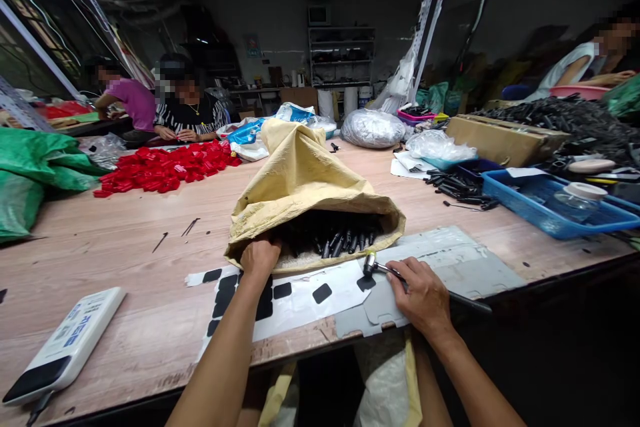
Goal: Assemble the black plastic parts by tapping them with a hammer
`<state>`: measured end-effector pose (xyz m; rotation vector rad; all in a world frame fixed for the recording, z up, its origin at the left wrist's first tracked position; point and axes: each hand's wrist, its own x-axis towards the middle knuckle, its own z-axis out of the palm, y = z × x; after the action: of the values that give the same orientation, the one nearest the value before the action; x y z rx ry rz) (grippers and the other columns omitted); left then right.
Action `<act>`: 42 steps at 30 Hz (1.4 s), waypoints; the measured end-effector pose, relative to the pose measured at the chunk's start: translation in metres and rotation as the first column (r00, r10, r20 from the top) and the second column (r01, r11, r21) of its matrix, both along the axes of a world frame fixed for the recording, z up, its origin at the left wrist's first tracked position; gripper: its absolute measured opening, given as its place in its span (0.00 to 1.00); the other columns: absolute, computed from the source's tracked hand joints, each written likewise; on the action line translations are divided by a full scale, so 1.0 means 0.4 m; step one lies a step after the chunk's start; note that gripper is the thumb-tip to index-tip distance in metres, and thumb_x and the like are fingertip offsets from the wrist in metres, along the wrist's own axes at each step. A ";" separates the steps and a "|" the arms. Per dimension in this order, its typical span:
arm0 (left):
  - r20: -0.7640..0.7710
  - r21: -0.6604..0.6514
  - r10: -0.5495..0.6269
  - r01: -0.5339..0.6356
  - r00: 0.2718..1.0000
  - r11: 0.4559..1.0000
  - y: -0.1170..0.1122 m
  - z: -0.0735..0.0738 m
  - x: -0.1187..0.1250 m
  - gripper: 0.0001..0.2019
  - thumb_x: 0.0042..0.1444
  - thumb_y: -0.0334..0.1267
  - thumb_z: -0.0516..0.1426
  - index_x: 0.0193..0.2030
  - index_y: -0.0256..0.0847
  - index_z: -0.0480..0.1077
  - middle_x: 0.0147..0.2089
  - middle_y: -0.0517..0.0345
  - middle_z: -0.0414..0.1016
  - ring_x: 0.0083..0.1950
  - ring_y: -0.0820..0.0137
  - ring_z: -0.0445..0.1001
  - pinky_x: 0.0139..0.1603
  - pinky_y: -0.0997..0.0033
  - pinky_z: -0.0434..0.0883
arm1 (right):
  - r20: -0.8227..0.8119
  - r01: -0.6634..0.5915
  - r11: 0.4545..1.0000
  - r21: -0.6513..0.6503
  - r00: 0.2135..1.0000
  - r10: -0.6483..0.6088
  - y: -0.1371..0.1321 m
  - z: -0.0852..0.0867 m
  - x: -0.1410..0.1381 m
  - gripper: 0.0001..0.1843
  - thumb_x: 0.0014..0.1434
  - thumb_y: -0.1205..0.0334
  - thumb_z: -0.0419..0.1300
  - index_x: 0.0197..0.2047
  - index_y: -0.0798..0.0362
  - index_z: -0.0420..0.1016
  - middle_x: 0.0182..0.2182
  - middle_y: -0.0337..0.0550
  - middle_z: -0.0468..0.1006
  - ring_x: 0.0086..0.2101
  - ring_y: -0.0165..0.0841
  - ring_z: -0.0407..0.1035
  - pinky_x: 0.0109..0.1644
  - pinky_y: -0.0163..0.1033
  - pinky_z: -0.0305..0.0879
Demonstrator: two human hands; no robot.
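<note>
A yellow woven sack (305, 193) lies on the table with its mouth towards me, and several black tube-like pieces (345, 242) show inside. My left hand (260, 257) reaches into the left side of the mouth; its fingers are hidden in the shade there. My right hand (423, 290) is closed round the dark handle of a small hammer (383, 268), whose metal head rests low by the sack's front edge. Beneath the hammer are a grey board (360, 313) and a white sheet (300, 317) with black rounded squares.
A white power bank (75, 337) with a cable lies at left. Red pieces (165, 167) are heaped behind it, near two people (185, 110). At right stand a blue tray (555, 213) with a jar, a cardboard box (500, 140) and piled black parts. Another person sits far right.
</note>
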<state>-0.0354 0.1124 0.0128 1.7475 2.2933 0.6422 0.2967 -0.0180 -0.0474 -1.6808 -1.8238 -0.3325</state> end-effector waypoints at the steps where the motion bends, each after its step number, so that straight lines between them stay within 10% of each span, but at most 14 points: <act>1: -0.005 0.008 -0.002 0.002 1.000 1.000 -0.009 0.000 -0.002 0.14 0.55 0.44 0.60 0.41 0.36 0.79 0.37 0.37 0.80 0.45 0.44 0.78 0.42 0.54 0.71 | -0.001 0.000 1.000 -0.002 1.000 0.000 0.000 0.001 0.000 0.10 0.65 0.59 0.57 0.47 0.46 0.78 0.36 0.41 0.76 0.39 0.38 0.67 0.44 0.41 0.60; 6: -0.008 0.154 -0.127 0.127 0.992 0.980 -0.092 0.005 0.007 0.13 0.63 0.44 0.54 0.46 0.40 0.75 0.42 0.45 0.79 0.48 0.54 0.76 0.48 0.59 0.70 | -0.004 -0.005 1.000 0.014 1.000 0.005 -0.001 0.004 -0.003 0.10 0.65 0.60 0.57 0.46 0.47 0.78 0.36 0.42 0.76 0.38 0.38 0.67 0.43 0.41 0.60; 12: 0.188 0.226 -0.674 0.636 0.714 0.738 -0.229 -0.033 0.075 0.06 0.60 0.39 0.59 0.44 0.44 0.75 0.43 0.54 0.78 0.46 0.61 0.72 0.48 0.63 0.68 | -0.003 0.003 1.000 0.003 1.000 -0.003 -0.001 0.003 -0.003 0.10 0.65 0.60 0.57 0.47 0.47 0.78 0.36 0.41 0.76 0.39 0.38 0.67 0.45 0.41 0.60; 25: 0.307 0.194 -0.628 0.599 0.715 0.777 -0.261 -0.061 0.098 0.06 0.53 0.35 0.62 0.39 0.42 0.76 0.39 0.55 0.76 0.43 0.62 0.71 0.45 0.63 0.66 | -0.005 -0.055 0.998 -0.008 0.999 0.055 -0.007 0.015 -0.001 0.12 0.67 0.60 0.55 0.49 0.47 0.78 0.36 0.42 0.77 0.40 0.38 0.69 0.45 0.42 0.63; 32: 0.325 0.206 -0.630 0.598 0.705 0.775 -0.268 -0.062 0.097 0.05 0.52 0.35 0.64 0.37 0.42 0.78 0.35 0.57 0.75 0.42 0.63 0.69 0.43 0.65 0.65 | -0.314 -0.276 0.961 0.020 0.911 0.268 -0.059 0.079 -0.142 0.14 0.70 0.61 0.53 0.55 0.46 0.74 0.42 0.45 0.78 0.43 0.37 0.73 0.49 0.41 0.69; 42: 0.324 0.239 -0.651 0.606 0.686 0.758 -0.265 -0.079 0.093 0.02 0.55 0.36 0.64 0.34 0.42 0.77 0.34 0.59 0.72 0.41 0.65 0.68 0.41 0.67 0.62 | -0.210 -0.384 0.923 -0.012 0.904 0.373 -0.081 0.094 -0.232 0.22 0.69 0.68 0.50 0.62 0.44 0.71 0.35 0.43 0.74 0.39 0.35 0.70 0.43 0.40 0.67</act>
<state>0.0017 0.0064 -0.0187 2.0574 1.2753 0.8753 0.2039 -0.0503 -0.0098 -1.2972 -1.9608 0.0553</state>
